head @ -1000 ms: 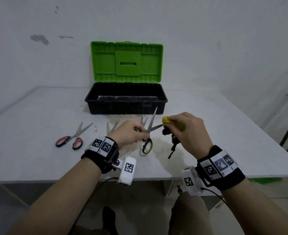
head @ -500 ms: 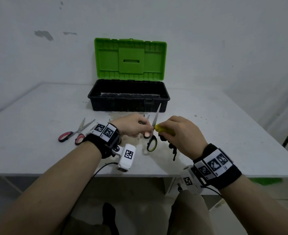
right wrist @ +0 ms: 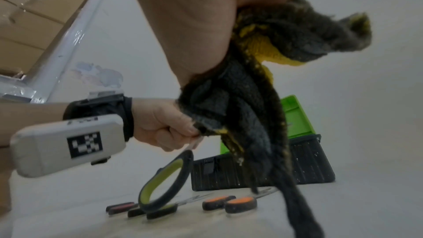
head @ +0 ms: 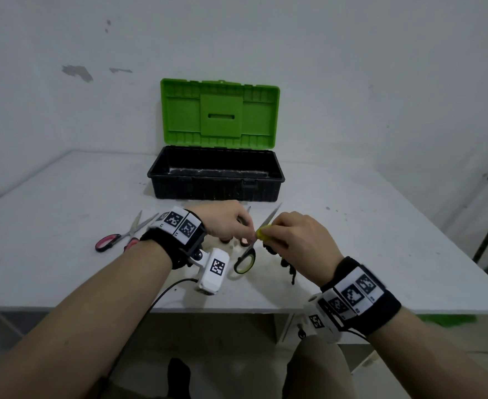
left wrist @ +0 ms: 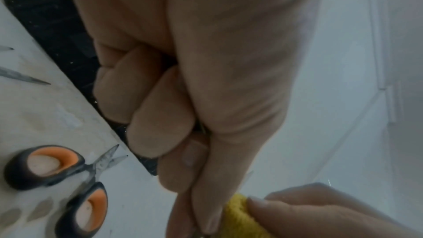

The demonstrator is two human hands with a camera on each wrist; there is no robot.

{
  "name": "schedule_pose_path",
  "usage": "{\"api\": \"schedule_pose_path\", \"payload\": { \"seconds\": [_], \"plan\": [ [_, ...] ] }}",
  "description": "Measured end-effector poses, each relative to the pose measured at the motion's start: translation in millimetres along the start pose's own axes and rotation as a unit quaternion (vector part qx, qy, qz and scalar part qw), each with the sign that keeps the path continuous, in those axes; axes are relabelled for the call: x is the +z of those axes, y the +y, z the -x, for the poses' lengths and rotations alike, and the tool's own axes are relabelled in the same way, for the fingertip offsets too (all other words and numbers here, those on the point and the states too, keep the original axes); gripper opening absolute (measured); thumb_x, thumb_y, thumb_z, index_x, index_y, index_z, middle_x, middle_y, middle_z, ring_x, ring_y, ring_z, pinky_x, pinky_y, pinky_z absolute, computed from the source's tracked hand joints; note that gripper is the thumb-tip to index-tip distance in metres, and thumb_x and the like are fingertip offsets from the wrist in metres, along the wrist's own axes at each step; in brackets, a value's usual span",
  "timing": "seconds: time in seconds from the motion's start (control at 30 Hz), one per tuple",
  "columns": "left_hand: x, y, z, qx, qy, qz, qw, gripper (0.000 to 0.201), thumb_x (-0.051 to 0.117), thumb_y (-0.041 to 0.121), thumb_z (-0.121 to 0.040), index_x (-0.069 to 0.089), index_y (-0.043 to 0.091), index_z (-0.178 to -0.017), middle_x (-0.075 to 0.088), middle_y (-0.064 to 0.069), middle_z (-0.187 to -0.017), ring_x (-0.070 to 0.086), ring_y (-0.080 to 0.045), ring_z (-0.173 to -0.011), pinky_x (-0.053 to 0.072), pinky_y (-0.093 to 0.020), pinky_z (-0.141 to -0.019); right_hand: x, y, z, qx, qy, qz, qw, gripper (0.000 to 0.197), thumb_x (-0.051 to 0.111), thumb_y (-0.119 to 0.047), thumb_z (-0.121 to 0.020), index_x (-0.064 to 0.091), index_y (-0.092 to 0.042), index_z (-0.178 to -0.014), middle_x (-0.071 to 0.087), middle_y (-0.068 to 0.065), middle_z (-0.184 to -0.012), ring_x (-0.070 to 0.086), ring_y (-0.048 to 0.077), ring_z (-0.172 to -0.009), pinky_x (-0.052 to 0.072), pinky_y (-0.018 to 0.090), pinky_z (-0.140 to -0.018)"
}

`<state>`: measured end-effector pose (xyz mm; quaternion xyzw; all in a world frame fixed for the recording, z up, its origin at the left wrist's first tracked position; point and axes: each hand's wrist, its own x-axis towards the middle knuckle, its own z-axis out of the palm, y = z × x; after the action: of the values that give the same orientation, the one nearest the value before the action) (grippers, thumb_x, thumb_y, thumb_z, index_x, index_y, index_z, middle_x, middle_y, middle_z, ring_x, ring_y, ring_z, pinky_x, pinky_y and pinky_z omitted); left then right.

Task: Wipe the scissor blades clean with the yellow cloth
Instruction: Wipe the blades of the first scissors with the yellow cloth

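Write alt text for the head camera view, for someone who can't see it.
Over a white table, the left hand holds green-handled scissors while the right hand presses a yellow cloth to a blade. Behind sits an open green-lidded toolbox.

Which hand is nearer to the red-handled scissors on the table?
Left. The left hand is just to the right of the red-handled scissors; the right hand is farther right, beyond the left hand.
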<state>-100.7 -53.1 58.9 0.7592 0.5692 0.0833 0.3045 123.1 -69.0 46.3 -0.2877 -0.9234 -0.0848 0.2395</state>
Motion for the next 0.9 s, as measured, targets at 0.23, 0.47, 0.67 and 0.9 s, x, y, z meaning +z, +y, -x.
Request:
{"api": "schedule_pose_path", "payload": {
  "seconds": [0.23,0.47,0.67,0.9],
  "plan": [
    [-1.2,4.8,2.2,0.014,-0.018,0.000,1.000,0.017,0.067,0.051,-0.087,0.074,0.040,-0.076,0.063,0.020,-0.061,0.056,-0.013,-0.062,0.046,-0.033,-0.062,-2.8,11.7,-2.5,0.075,0.041,-0.032,0.996,0.013,0.066,-0.032,-0.090,0.075,-0.025,-0.095,0.063,-0.002,-0.086,0.060,0.022,-0.075,0.048,0.032,-0.059],
    [4.8,1.5,2.9,0.023,0.016,0.028,0.999,0.019,0.067,0.047,-0.088,0.078,0.033,-0.080,0.065,0.014,-0.063,0.055,-0.014,-0.059,0.046,-0.031,-0.057,-20.2,12.1,0.3,0.103,0.095,-0.042,0.989,0.013,0.067,-0.034,-0.090,0.076,-0.025,-0.095,0.061,-0.003,-0.084,0.058,0.018,-0.073,0.048,0.030,-0.057],
    [9.0,8.5,3.9,0.039,0.028,0.010,0.999,0.018,0.068,0.045,-0.089,0.073,0.037,-0.074,0.068,0.005,-0.075,0.055,-0.003,-0.058,0.045,-0.026,-0.061,-2.2,-5.5,4.2,0.016,0.020,-0.021,0.999,0.013,0.069,-0.031,-0.087,0.076,-0.024,-0.097,0.062,-0.003,-0.083,0.058,0.018,-0.071,0.044,0.028,-0.055],
    [5.5,5.7,8.0,0.029,0.030,0.024,0.999,0.017,0.067,0.045,-0.091,0.074,0.039,-0.076,0.063,0.012,-0.065,0.057,-0.014,-0.062,0.047,-0.034,-0.062,-8.9,18.5,-10.2,0.157,0.088,-0.054,0.982,0.015,0.065,-0.037,-0.090,0.076,-0.026,-0.093,0.060,-0.003,-0.085,0.059,0.019,-0.077,0.047,0.029,-0.059]
  ]
}}
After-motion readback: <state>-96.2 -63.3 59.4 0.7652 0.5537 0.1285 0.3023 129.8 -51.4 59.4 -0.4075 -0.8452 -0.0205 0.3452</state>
